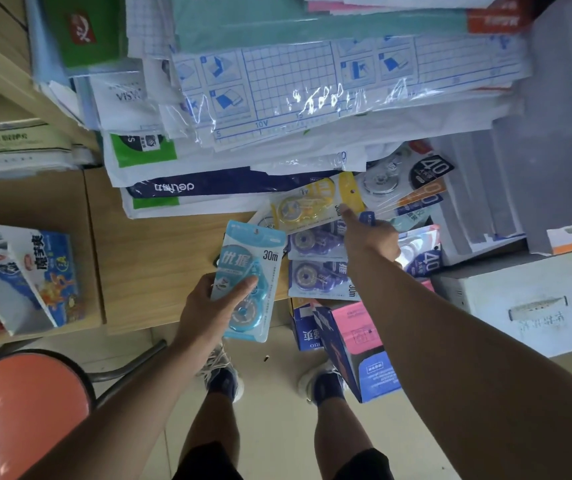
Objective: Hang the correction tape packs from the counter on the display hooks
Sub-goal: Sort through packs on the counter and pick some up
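Head view: left hand grips a light blue tape pack, thumb across its front; right hand pinches a yellow pack at its fingertips.

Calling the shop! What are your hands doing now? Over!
Left hand holds light blue pack. Right hand pinches yellow pack on the counter. Purple packs waiting. No hooks visible.

Pretty cramped up here. Bare strip of wooden counter left of the correction tape packs, open for reaching in. Behind them, overhanging stack of plastic-wrapped paper sheets blocking the back. Grey cardboard boxes walling off the right. Orange stool low on the left, blue and pink box crowding the floor by the feet.
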`<state>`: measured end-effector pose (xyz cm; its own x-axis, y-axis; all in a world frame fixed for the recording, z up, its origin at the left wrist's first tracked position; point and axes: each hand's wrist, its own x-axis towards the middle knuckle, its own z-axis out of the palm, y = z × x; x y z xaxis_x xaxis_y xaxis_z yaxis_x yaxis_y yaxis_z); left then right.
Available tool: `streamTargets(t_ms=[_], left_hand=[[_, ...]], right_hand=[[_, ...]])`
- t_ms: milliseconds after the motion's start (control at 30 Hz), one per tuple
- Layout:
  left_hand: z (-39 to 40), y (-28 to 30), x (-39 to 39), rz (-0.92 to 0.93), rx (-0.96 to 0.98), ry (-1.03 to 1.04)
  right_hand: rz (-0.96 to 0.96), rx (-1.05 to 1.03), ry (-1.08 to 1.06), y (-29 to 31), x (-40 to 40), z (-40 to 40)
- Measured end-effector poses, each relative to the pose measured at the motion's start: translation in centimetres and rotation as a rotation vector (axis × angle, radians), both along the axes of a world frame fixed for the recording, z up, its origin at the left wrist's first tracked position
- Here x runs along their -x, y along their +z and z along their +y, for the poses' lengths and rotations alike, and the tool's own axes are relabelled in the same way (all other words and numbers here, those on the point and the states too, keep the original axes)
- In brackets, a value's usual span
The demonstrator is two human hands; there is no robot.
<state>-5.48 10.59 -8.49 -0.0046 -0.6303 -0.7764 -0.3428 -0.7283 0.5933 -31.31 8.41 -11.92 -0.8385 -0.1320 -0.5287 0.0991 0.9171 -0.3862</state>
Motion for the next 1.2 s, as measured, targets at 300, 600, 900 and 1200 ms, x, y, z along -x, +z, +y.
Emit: streamTargets(t_ms=[300,600,900,1200], left_hand=[[-0.5,0.1,-0.2,-0.003,0.002,0.024],[-0.8,0.4,-0.7,-0.074,0.027,0.096],[-2.4,-0.1,-2.5,-0.166,0.116,0.130],[-1.1,0.4,-0.7,0.075,0.068,-0.068]], right_hand=[[-0.042,0.186,-0.034,1.0,-0.6,0.1],[-0.005,0.460,0.156,3.3,-1.8,1.9],[-0.365,0.504,0.724,11.0,0.7,1.5],[-0.567,0.252,0.926,9.3,0.0,0.8]])
